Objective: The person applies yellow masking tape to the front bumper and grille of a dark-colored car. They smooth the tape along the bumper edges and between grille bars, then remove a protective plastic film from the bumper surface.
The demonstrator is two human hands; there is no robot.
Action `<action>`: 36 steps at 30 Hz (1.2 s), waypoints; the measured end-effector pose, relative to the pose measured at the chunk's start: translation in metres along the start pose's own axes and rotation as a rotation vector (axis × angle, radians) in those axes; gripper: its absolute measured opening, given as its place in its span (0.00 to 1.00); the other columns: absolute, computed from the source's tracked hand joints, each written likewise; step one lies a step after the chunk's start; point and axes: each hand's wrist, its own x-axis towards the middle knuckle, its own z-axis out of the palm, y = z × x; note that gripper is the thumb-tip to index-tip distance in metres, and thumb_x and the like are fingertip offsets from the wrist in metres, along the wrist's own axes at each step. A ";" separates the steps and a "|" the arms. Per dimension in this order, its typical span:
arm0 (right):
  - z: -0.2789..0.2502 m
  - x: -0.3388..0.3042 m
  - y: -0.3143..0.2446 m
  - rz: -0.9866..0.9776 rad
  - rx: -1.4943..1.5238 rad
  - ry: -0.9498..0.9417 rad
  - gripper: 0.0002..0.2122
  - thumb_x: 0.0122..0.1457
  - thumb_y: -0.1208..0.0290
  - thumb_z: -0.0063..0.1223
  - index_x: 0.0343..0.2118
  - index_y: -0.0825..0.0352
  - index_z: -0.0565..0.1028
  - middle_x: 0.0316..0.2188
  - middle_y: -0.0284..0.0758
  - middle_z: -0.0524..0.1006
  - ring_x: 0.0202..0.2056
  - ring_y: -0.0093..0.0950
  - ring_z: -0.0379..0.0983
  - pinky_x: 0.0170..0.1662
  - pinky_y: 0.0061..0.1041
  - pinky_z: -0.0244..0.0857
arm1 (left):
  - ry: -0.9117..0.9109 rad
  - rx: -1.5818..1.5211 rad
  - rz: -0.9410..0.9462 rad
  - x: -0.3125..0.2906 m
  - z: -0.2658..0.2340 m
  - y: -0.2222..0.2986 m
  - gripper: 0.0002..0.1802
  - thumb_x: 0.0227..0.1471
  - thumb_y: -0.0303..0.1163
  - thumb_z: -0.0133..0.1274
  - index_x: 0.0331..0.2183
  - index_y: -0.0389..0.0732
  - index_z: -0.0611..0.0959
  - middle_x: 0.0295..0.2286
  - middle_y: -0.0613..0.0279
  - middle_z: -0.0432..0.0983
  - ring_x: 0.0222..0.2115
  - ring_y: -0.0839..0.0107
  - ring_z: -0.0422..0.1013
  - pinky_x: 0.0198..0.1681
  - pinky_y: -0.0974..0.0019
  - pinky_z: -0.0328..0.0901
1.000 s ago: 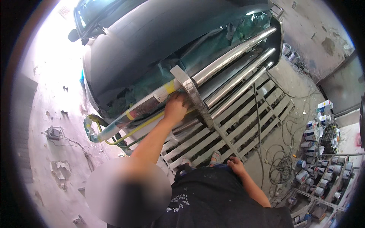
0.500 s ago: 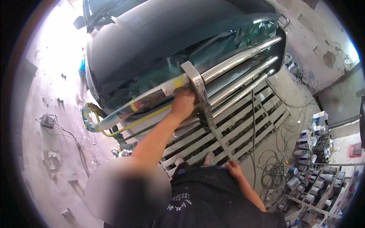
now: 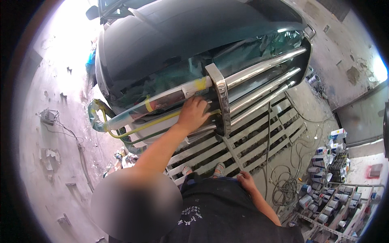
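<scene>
There are two hands (image 3: 193,115), one car (image 3: 162,44) and one side mirror (image 3: 92,12). Three shiny bars (image 3: 265,66) and two sandals (image 3: 219,169) show.

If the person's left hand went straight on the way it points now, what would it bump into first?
Most likely the shiny upright plate, just beyond the left hand; depth is unclear, so it might brush the wrapped upper tube first.

1. Bars (image 3: 263,67), right of centre: polished metal, smooth, mirror-bright.
2. Upright bracket (image 3: 221,91), centre: glossy metal.
3. Green sheeting (image 3: 275,43), upper right: thin plastic film, crinkled, shiny.
4. Vehicle hood (image 3: 194,30), top: smooth, glossy.
5. Wall (image 3: 50,117), left: rough, chipped.
6. Shirt (image 3: 231,210), lower centre: matt cloth.
</scene>
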 end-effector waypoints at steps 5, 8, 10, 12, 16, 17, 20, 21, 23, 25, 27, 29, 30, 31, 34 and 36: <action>0.004 -0.004 -0.011 -0.027 -0.087 -0.007 0.23 0.54 0.63 0.53 0.49 0.73 0.67 0.30 0.35 0.75 0.32 0.25 0.72 0.35 0.24 0.65 | -0.030 -0.048 -0.178 0.004 0.012 -0.006 0.06 0.41 0.24 0.53 0.27 0.38 0.74 0.27 0.51 0.70 0.34 0.52 0.66 0.38 0.56 0.62; 0.002 -0.001 0.005 -0.040 -0.042 0.001 0.22 0.54 0.66 0.53 0.49 0.73 0.66 0.30 0.35 0.75 0.31 0.24 0.71 0.35 0.23 0.65 | 0.042 -0.032 -0.075 0.000 0.018 -0.006 0.05 0.40 0.24 0.52 0.25 0.38 0.74 0.26 0.50 0.71 0.33 0.53 0.67 0.37 0.55 0.63; 0.000 -0.003 0.006 -0.047 -0.009 0.017 0.20 0.54 0.70 0.52 0.49 0.74 0.66 0.28 0.34 0.74 0.29 0.22 0.70 0.34 0.22 0.64 | 0.082 -0.062 -0.029 -0.007 0.019 -0.007 0.05 0.39 0.23 0.51 0.25 0.37 0.74 0.25 0.51 0.71 0.33 0.54 0.67 0.37 0.55 0.63; -0.002 -0.008 0.002 -0.036 0.011 0.023 0.21 0.55 0.70 0.52 0.49 0.75 0.66 0.28 0.34 0.74 0.29 0.22 0.70 0.34 0.22 0.64 | 0.125 -0.072 -0.005 -0.015 0.018 -0.008 0.06 0.40 0.20 0.51 0.26 0.38 0.74 0.26 0.52 0.72 0.34 0.51 0.67 0.38 0.56 0.63; -0.009 -0.004 0.000 -0.012 0.029 -0.004 0.21 0.55 0.70 0.52 0.49 0.75 0.65 0.29 0.34 0.75 0.30 0.22 0.70 0.35 0.22 0.64 | 0.287 -0.080 0.079 -0.021 0.000 0.003 0.06 0.41 0.19 0.52 0.27 0.38 0.75 0.30 0.51 0.75 0.36 0.52 0.70 0.38 0.59 0.65; -0.010 -0.002 0.001 -0.014 0.020 -0.012 0.21 0.55 0.69 0.52 0.50 0.75 0.65 0.29 0.34 0.75 0.30 0.22 0.71 0.35 0.22 0.64 | 0.254 -0.112 0.013 -0.029 -0.007 0.007 0.06 0.42 0.19 0.52 0.27 0.38 0.74 0.32 0.51 0.75 0.36 0.53 0.71 0.38 0.60 0.66; -0.011 0.007 -0.005 -0.012 -0.014 -0.056 0.22 0.54 0.68 0.52 0.50 0.75 0.65 0.29 0.34 0.75 0.31 0.23 0.71 0.35 0.22 0.65 | 0.207 -0.210 -0.151 -0.059 -0.036 0.022 0.06 0.44 0.17 0.51 0.27 0.38 0.73 0.34 0.51 0.76 0.34 0.58 0.73 0.36 0.64 0.67; -0.011 0.010 -0.010 0.001 -0.027 -0.078 0.22 0.54 0.68 0.52 0.50 0.75 0.64 0.29 0.35 0.75 0.31 0.23 0.71 0.35 0.22 0.65 | 0.218 -0.252 -0.182 -0.070 -0.049 0.028 0.06 0.45 0.17 0.50 0.27 0.37 0.72 0.34 0.53 0.76 0.33 0.61 0.74 0.35 0.66 0.67; -0.008 0.015 -0.014 0.018 -0.070 -0.117 0.22 0.54 0.68 0.52 0.50 0.75 0.65 0.29 0.35 0.75 0.31 0.23 0.71 0.35 0.22 0.65 | 0.266 -0.424 -0.346 -0.100 -0.073 0.038 0.06 0.47 0.16 0.49 0.27 0.38 0.71 0.34 0.54 0.76 0.32 0.67 0.73 0.34 0.71 0.66; -0.005 0.021 -0.017 0.017 -0.131 -0.155 0.22 0.54 0.68 0.52 0.50 0.75 0.65 0.29 0.35 0.75 0.31 0.23 0.71 0.35 0.23 0.65 | 0.352 -0.540 -0.512 -0.126 -0.106 0.050 0.07 0.50 0.17 0.49 0.28 0.39 0.68 0.34 0.53 0.77 0.32 0.75 0.71 0.31 0.76 0.63; -0.002 0.035 0.000 -0.009 -0.186 -0.198 0.22 0.54 0.68 0.53 0.49 0.74 0.65 0.29 0.35 0.75 0.30 0.23 0.71 0.35 0.23 0.65 | 0.521 -0.605 -0.637 -0.163 -0.133 0.053 0.09 0.50 0.18 0.50 0.30 0.40 0.67 0.33 0.51 0.77 0.31 0.74 0.71 0.35 0.76 0.63; 0.004 0.047 0.005 -0.039 -0.259 -0.249 0.22 0.54 0.68 0.53 0.49 0.74 0.66 0.29 0.35 0.75 0.30 0.23 0.72 0.35 0.23 0.66 | 0.730 -0.666 -0.690 -0.196 -0.171 0.066 0.09 0.51 0.18 0.49 0.31 0.40 0.67 0.32 0.54 0.75 0.35 0.68 0.72 0.39 0.69 0.65; 0.008 0.050 0.004 -0.055 -0.309 -0.274 0.22 0.54 0.68 0.53 0.49 0.74 0.66 0.29 0.35 0.75 0.30 0.24 0.72 0.35 0.23 0.66 | 0.872 -0.711 -0.661 -0.221 -0.188 0.065 0.09 0.52 0.18 0.48 0.31 0.40 0.66 0.31 0.58 0.72 0.37 0.64 0.72 0.41 0.64 0.67; 0.015 0.053 0.001 -0.077 -0.360 -0.301 0.22 0.53 0.68 0.54 0.48 0.73 0.66 0.29 0.36 0.76 0.31 0.24 0.73 0.36 0.24 0.66 | 0.961 -0.744 -0.732 -0.242 -0.211 0.071 0.08 0.52 0.18 0.48 0.31 0.41 0.67 0.29 0.61 0.69 0.38 0.59 0.73 0.42 0.60 0.68; 0.037 0.055 -0.010 -0.075 -0.419 -0.347 0.22 0.53 0.67 0.54 0.49 0.73 0.66 0.29 0.36 0.76 0.31 0.24 0.73 0.36 0.23 0.67 | 1.239 -0.736 -0.740 -0.315 -0.272 0.068 0.06 0.52 0.18 0.47 0.30 0.41 0.71 0.31 0.59 0.72 0.39 0.58 0.73 0.45 0.59 0.69; 0.053 0.056 -0.017 -0.106 -0.482 -0.379 0.22 0.53 0.68 0.54 0.50 0.72 0.65 0.29 0.36 0.76 0.31 0.24 0.73 0.35 0.24 0.67 | 1.433 -0.668 -0.735 -0.382 -0.312 0.056 0.06 0.52 0.18 0.47 0.30 0.41 0.73 0.32 0.57 0.73 0.39 0.57 0.73 0.46 0.58 0.70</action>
